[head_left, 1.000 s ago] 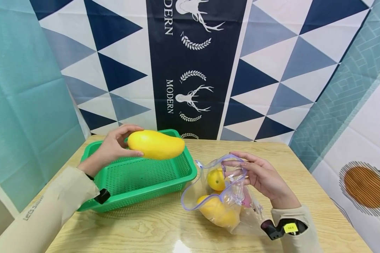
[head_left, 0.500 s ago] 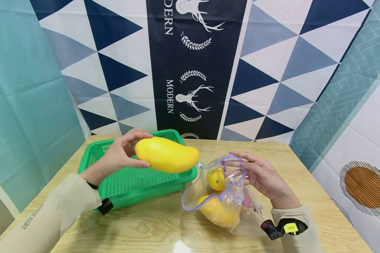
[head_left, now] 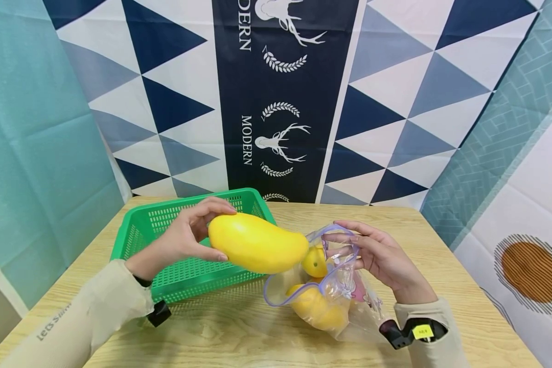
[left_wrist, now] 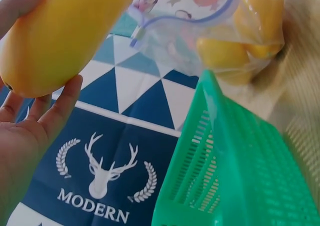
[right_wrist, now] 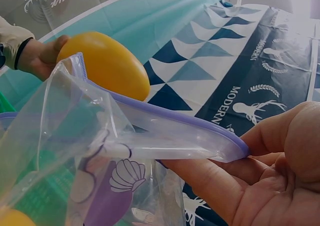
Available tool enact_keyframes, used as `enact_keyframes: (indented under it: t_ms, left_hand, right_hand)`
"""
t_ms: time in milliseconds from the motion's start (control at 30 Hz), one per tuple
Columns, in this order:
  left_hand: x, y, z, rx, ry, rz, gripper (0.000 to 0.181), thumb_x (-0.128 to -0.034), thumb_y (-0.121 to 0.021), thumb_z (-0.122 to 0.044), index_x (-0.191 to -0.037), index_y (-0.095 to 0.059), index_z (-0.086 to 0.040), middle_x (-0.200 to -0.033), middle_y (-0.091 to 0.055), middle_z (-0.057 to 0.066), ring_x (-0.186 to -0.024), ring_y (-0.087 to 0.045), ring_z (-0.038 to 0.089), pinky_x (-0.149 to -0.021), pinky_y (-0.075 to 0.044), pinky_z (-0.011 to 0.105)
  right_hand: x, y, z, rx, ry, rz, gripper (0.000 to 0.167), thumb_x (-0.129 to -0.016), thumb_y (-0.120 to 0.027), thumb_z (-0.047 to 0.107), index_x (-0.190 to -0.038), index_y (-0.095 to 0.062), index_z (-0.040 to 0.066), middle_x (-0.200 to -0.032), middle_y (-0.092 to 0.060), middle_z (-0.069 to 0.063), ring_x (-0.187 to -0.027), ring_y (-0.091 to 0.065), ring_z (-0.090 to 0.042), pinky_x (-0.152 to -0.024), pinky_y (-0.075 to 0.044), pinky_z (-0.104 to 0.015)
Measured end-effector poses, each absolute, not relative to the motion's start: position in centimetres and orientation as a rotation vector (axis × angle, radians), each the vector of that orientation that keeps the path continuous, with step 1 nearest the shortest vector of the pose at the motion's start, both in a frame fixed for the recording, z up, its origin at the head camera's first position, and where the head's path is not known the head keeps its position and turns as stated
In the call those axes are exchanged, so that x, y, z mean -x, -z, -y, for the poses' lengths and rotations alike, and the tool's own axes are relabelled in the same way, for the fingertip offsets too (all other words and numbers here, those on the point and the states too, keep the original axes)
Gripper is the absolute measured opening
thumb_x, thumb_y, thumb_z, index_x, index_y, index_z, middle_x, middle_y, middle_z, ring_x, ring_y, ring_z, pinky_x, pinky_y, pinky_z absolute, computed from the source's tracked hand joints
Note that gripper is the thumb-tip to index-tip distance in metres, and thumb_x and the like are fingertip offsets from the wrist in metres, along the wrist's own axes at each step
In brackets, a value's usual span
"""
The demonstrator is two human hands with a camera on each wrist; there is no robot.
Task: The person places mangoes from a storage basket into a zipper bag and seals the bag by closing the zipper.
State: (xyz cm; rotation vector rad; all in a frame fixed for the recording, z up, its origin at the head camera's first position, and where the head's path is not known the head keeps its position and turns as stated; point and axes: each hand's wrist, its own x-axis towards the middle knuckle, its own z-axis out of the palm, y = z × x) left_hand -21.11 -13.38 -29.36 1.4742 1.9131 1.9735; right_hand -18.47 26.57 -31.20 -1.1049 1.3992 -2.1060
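Observation:
A yellow mango [head_left: 257, 243] is in my left hand [head_left: 184, 237], gripped at one end between thumb and fingers. In the head view its free tip overlaps the left side of the mouth of a clear zip bag [head_left: 365, 322]; whether it touches the bag I cannot tell. My right hand [head_left: 388, 263] pinches the bag's purple rim [right_wrist: 195, 120], fingers inside and thumb outside, holding the mouth apart. Inside the bag are a round yellow fruit [head_left: 314, 261] and a larger yellow fruit [head_left: 319, 309], with some orange showing between them.
A green slotted basket [head_left: 211, 286] stands on the wooden table [head_left: 221, 332] below and behind my left hand. Patterned cloth [head_left: 280, 92] hangs behind the table, and further cloths hang at both sides. Camera straps [head_left: 423, 332] sit on the wrists.
My left hand has carried the mango right and down, from over the basket toward the bag's mouth. My right hand and the bag have stayed where they were.

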Motion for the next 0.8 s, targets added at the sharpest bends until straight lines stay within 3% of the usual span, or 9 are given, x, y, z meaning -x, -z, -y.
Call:
enact_keyframes:
  t_ms: [300,567,800]
  left_hand:
    - [20.6,30.0,11.9,-1.441,-1.959,-1.923,0.055,-0.0759,-0.088,-0.015,-0.125,-0.065,-0.017,-0.129,-0.051,0.008,-0.117,-0.055,0.022,-0.091,-0.055,0.040]
    - [20.1,30.7,10.7,-1.376,-1.927,-1.975,0.061,-0.0748,-0.089,-0.017,-0.124,-0.060,0.004,-0.129,-0.050,0.011,-0.116,-0.053,0.026,-0.089,-0.056,0.043]
    - [19.9,31.1,10.1,-1.408,-1.921,-2.037,0.062,-0.0751,-0.089,-0.018,-0.123,-0.059,0.006,-0.127,-0.050,0.014,-0.116,-0.052,0.028,-0.088,-0.056,0.043]
  right_hand:
    - [18.5,31.3,-26.6,1.122,2.100,-1.410,0.052,-0.104,-0.017,-0.009,-0.147,-0.044,0.003,-0.141,-0.056,-0.016,-0.113,-0.066,-0.026,-0.085,-0.054,-0.035]
    - [18.4,31.1,-26.6,1.113,2.090,-1.459,0.053,-0.104,-0.017,-0.009,-0.147,-0.045,0.004,-0.140,-0.057,-0.015,-0.113,-0.065,-0.026,-0.084,-0.055,-0.034]
    - [18.4,31.0,-26.5,1.122,2.081,-1.453,0.053,-0.104,-0.017,-0.009,-0.148,-0.044,0.004,-0.140,-0.057,-0.015,-0.113,-0.066,-0.026,-0.084,-0.055,-0.034]
